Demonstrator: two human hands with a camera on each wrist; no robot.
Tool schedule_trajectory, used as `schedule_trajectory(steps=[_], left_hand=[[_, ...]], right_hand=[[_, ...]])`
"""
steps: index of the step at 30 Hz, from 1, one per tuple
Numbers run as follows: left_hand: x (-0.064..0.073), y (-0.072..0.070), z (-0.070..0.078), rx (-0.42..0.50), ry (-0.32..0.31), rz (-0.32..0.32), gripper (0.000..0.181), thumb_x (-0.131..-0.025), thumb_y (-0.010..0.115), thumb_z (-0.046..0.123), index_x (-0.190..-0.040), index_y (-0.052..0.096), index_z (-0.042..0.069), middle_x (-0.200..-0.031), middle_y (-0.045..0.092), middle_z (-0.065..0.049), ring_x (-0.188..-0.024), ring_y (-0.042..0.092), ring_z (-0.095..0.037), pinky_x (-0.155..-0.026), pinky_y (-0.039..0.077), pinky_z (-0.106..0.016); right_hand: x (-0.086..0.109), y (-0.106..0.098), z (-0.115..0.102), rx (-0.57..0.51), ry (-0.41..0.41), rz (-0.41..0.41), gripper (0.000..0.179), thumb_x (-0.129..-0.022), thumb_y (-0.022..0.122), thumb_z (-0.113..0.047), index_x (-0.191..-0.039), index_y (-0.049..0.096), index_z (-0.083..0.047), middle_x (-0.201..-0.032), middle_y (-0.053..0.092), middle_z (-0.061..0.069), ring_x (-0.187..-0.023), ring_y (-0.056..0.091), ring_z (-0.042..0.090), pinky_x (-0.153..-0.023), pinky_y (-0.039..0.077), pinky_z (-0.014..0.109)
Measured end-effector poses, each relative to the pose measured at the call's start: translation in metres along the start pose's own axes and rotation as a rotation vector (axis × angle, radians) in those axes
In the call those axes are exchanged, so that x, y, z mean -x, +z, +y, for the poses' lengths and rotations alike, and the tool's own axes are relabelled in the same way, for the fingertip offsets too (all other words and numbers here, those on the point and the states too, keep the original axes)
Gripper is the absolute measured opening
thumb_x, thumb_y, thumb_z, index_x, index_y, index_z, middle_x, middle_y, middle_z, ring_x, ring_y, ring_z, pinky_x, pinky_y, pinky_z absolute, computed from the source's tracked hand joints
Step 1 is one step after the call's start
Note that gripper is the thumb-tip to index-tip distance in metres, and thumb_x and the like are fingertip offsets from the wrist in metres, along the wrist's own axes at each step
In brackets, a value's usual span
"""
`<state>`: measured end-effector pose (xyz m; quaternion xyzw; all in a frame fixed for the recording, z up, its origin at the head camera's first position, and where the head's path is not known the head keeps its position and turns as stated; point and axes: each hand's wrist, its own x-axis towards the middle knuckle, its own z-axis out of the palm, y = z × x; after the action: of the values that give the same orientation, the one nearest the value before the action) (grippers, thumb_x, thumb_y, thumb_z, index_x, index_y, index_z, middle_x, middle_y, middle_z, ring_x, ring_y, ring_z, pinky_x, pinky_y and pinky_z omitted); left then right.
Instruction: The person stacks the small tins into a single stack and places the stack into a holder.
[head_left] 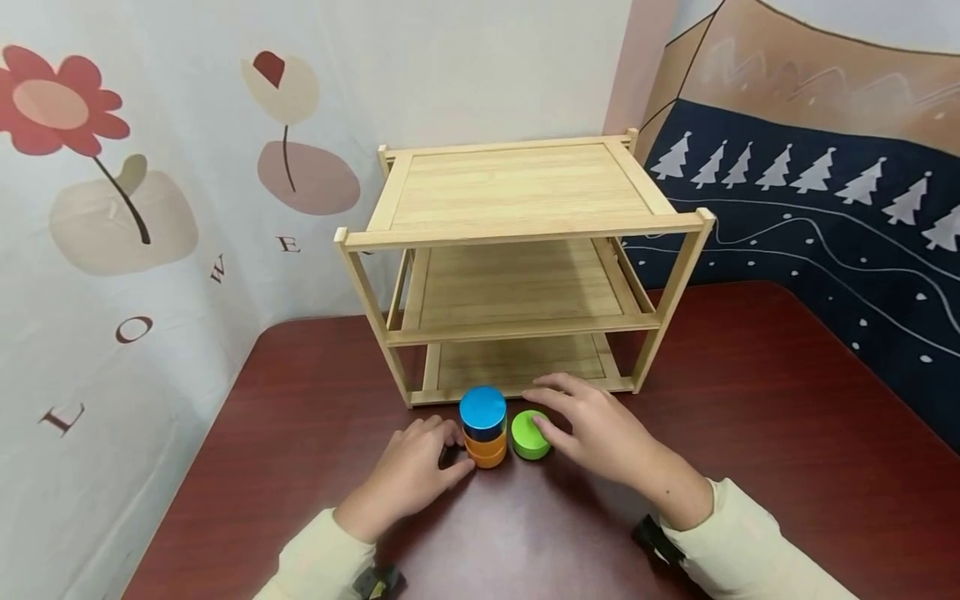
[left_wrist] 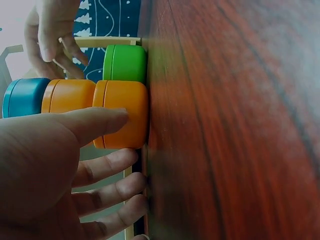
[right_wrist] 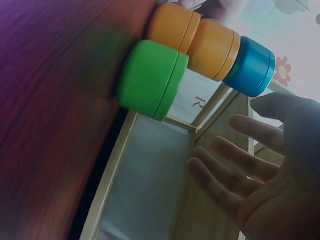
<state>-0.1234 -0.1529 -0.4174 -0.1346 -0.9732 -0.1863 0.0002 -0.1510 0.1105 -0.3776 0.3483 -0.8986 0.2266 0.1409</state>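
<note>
Three small round jars stand stacked upright on the table: a lower orange jar (left_wrist: 135,100), an upper orange jar (left_wrist: 72,92) and a blue jar (head_left: 482,408) on top. Close at the stack's right stands a single green jar (head_left: 529,446). My left hand (head_left: 412,471) is at the stack's left side, its thumb extended across the lower orange jar in the left wrist view and its other fingers beside it. Over the right of the green jar my right hand (head_left: 607,433) hovers, fingers spread and holding nothing; the right wrist view shows it apart from the jars.
A three-tier wooden shelf (head_left: 525,326) stands directly behind the jars. The dark red table (head_left: 750,358) extends to both sides. Behind are a wall hanging with a red flower (head_left: 52,104) and a dark panel with white trees (head_left: 813,171).
</note>
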Motion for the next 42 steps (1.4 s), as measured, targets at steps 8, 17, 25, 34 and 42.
schedule_trajectory(steps=[8, 17, 25, 34, 42], left_hand=[[0.000, 0.000, 0.000, 0.000, -0.001, 0.003, 0.027, -0.084, 0.079, 0.037, -0.093, 0.065, 0.016, -0.090, 0.059, 0.004, -0.091, 0.055, -0.016, -0.079, 0.045, -0.048], [0.001, 0.000, 0.000, 0.007, 0.000, -0.006, 0.026, -0.085, 0.078, 0.036, -0.094, 0.065, 0.016, -0.089, 0.058, 0.005, -0.090, 0.055, -0.015, -0.078, 0.044, -0.047], [0.001, -0.001, 0.000, 0.022, -0.013, 0.005, 0.026, -0.084, 0.079, 0.037, -0.097, 0.067, 0.018, -0.090, 0.059, 0.007, -0.091, 0.055, -0.014, -0.078, 0.043, -0.045], [0.002, -0.001, 0.000, 0.010, -0.013, -0.003, 0.028, -0.085, 0.079, 0.037, -0.100, 0.068, 0.016, -0.090, 0.059, 0.006, -0.091, 0.055, -0.015, -0.078, 0.042, -0.044], [0.000, 0.000, 0.000, 0.008, -0.014, -0.006, 0.029, -0.085, 0.078, 0.038, -0.103, 0.069, 0.016, -0.091, 0.060, 0.007, -0.094, 0.056, -0.015, -0.080, 0.043, -0.046]], right_hand=[[-0.001, 0.005, 0.004, -0.013, -0.021, -0.036, 0.030, -0.092, 0.073, -0.021, -0.121, 0.072, -0.013, -0.125, 0.066, 0.009, -0.112, 0.068, 0.024, -0.091, 0.056, 0.040], [0.002, 0.008, 0.005, -0.040, 0.000, -0.144, 0.034, -0.092, 0.074, -0.020, -0.125, 0.069, -0.014, -0.130, 0.064, 0.007, -0.117, 0.065, 0.023, -0.093, 0.055, 0.040], [0.000, 0.012, 0.005, -0.065, -0.003, -0.182, 0.037, -0.089, 0.076, -0.018, -0.125, 0.069, -0.012, -0.132, 0.063, 0.012, -0.117, 0.065, 0.027, -0.092, 0.055, 0.041], [0.003, 0.017, 0.004, -0.069, -0.026, -0.209, 0.034, -0.089, 0.076, -0.016, -0.122, 0.071, -0.012, -0.135, 0.061, 0.011, -0.119, 0.064, 0.027, -0.093, 0.055, 0.042], [0.002, 0.016, 0.005, -0.062, -0.028, -0.230, 0.035, -0.090, 0.075, -0.017, -0.124, 0.070, -0.013, -0.136, 0.061, 0.011, -0.121, 0.063, 0.027, -0.095, 0.054, 0.043]])
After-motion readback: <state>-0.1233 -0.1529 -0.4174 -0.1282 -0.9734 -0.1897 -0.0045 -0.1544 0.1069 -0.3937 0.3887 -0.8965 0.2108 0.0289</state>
